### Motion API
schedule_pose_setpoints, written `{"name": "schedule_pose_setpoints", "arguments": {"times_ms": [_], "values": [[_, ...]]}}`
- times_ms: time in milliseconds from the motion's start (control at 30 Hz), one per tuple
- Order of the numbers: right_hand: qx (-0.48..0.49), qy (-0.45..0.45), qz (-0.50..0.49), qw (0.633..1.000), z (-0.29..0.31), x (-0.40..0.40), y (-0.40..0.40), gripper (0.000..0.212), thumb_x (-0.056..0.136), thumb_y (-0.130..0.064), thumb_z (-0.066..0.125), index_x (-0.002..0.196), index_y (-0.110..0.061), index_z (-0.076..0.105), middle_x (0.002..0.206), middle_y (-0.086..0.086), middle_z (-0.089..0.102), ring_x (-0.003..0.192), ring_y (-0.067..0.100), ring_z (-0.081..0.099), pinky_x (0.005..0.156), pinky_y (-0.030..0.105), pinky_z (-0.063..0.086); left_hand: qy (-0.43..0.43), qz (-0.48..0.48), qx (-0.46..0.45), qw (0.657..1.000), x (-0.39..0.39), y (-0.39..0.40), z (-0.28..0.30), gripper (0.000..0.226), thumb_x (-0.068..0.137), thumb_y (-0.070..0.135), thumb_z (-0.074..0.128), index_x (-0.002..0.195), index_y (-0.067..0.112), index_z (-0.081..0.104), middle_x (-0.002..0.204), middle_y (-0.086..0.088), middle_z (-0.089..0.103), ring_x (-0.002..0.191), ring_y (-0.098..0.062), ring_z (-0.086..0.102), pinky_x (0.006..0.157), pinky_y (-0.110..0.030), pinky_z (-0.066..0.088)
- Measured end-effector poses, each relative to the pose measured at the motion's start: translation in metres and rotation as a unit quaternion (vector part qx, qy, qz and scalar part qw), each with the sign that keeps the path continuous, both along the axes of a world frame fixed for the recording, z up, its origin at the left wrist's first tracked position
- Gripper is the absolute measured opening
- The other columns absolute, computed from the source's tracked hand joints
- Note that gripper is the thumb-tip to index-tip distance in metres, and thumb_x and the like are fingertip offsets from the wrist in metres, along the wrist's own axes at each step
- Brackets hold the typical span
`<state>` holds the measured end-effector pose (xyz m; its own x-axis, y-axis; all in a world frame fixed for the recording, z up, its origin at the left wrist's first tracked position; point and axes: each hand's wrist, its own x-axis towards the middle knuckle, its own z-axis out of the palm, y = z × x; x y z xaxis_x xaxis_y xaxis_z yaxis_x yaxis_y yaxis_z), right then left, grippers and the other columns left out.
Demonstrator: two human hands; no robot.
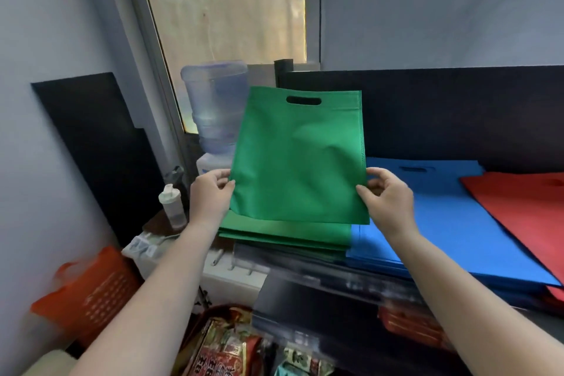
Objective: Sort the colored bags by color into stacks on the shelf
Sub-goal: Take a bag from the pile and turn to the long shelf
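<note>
**Green bag held over its matching stack**

The left hand (210,195) and right hand (386,195) each pinch a lower side edge of a flat green non-woven fabric bag with a die-cut handle slot (297,156), fingers curled onto the cloth. The bag stands upright in the air, just above the stack of green bags (283,233) at the left end of the shelf (320,281). To its right lie the blue bag stack (451,223) and the red bag stack (525,201). The bag looks light, thin and floppy yet holds its sheet shape; gripping both side edges should keep it flat for laying down squarely.
</note>
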<state>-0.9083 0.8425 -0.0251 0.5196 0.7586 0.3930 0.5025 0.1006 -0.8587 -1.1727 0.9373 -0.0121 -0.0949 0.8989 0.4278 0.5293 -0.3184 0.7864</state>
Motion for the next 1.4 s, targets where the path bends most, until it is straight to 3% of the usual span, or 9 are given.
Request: {"name": "schedule_pose_setpoints", "arguments": {"times_ms": [133, 267, 367, 533, 667, 867, 1233, 1400], "values": [[-0.149, -0.114, -0.012, 0.982, -0.017, -0.003, 0.016, 0.039, 0.09, -0.015, 0.064, 0.127, -0.009, 0.055, 0.087, 0.001, 0.058, 0.086, 0.02, 0.053, 0.071, 0.028, 0.04, 0.126, 0.001, -0.043, 0.991, -0.005, 0.024, -0.022, 0.025, 0.085, 0.006, 0.066, 0.109, 0.003, 0.069, 0.105, -0.014, 0.071, 0.099, -0.027, 0.066, 0.087, -0.033, 0.049], [-0.28, -0.2, -0.024, 0.939, -0.022, -0.005, 0.023, 0.037, 0.09, -0.017, 0.061, 0.124, -0.007, 0.052, 0.108, 0.009, 0.06, 0.099, 0.029, 0.056, 0.078, 0.037, 0.048, 0.229, 0.008, -0.084, 0.97, -0.009, 0.028, -0.037, 0.033, 0.083, 0.013, 0.068, 0.115, 0.009, 0.066, 0.11, -0.01, 0.069, 0.105, -0.029, 0.061, 0.089, -0.038, 0.049], [-0.306, -0.235, -0.029, 0.922, -0.016, -0.004, 0.022, 0.036, 0.089, -0.018, 0.059, 0.122, -0.007, 0.05, 0.111, 0.009, 0.059, 0.101, 0.029, 0.056, 0.079, 0.039, 0.05, 0.333, 0.015, -0.077, 0.94, -0.003, 0.026, -0.034, 0.04, 0.086, 0.022, 0.063, 0.125, 0.015, 0.06, 0.125, -0.007, 0.06, 0.115, -0.029, 0.054, 0.092, -0.038, 0.045], [-0.238, -0.329, -0.022, 0.914, 0.01, 0.02, -0.001, 0.04, 0.093, -0.031, 0.053, 0.13, -0.016, 0.047, 0.111, 0.001, 0.06, 0.104, 0.024, 0.054, 0.068, 0.03, 0.04, 0.386, -0.02, -0.007, 0.922, 0.046, 0.011, -0.003, 0.046, 0.09, 0.033, 0.057, 0.133, 0.018, 0.051, 0.133, -0.006, 0.054, 0.12, -0.027, 0.05, 0.095, -0.039, 0.04], [-0.204, -0.408, -0.04, 0.889, 0.041, 0.058, -0.036, 0.046, 0.093, -0.038, 0.053, 0.133, -0.017, 0.045, 0.122, 0.001, 0.054, 0.116, 0.023, 0.047, 0.077, 0.033, 0.042, 0.409, -0.07, 0.052, 0.908, 0.115, -0.013, 0.025, 0.055, 0.09, 0.043, 0.053, 0.138, 0.018, 0.044, 0.136, -0.005, 0.051, 0.123, -0.027, 0.047, 0.099, -0.039, 0.036], [-0.234, -0.472, -0.103, 0.844, 0.071, 0.154, -0.122, 0.051, 0.092, -0.042, 0.052, 0.135, -0.016, 0.043, 0.13, 0.003, 0.05, 0.123, 0.024, 0.044, 0.093, 0.036, 0.041, 0.43, -0.132, 0.133, 0.883, 0.241, -0.079, 0.046, 0.059, 0.089, 0.052, 0.05, 0.137, 0.019, 0.043, 0.133, -0.001, 0.052, 0.12, -0.024, 0.047, 0.094, -0.037, 0.035], [-0.362, -0.447, -0.265, 0.774, 0.081, 0.347, -0.348, 0.053, 0.093, -0.045, 0.049, 0.137, -0.017, 0.04, 0.136, 0.003, 0.046, 0.126, 0.024, 0.042, 0.094, 0.037, 0.041, 0.393, -0.283, 0.222, 0.846, 0.49, -0.245, 0.056, 0.058, 0.089, 0.052, 0.049, 0.136, 0.02, 0.044, 0.133, 0.0, 0.052, 0.121, -0.023, 0.046, 0.097, -0.038, 0.032], [-0.413, -0.403, -0.342, 0.741, 0.079, 0.409, -0.461, 0.052, 0.093, -0.044, 0.048, 0.136, -0.016, 0.041, 0.134, 0.005, 0.047, 0.125, 0.026, 0.043, 0.096, 0.039, 0.041, 0.364, -0.369, 0.263, 0.813, 0.595, -0.339, 0.057, 0.054, 0.09, 0.051, 0.047, 0.135, 0.02, 0.045, 0.131, 0.0, 0.053, 0.121, -0.022, 0.046, 0.097, -0.037, 0.032]]}}
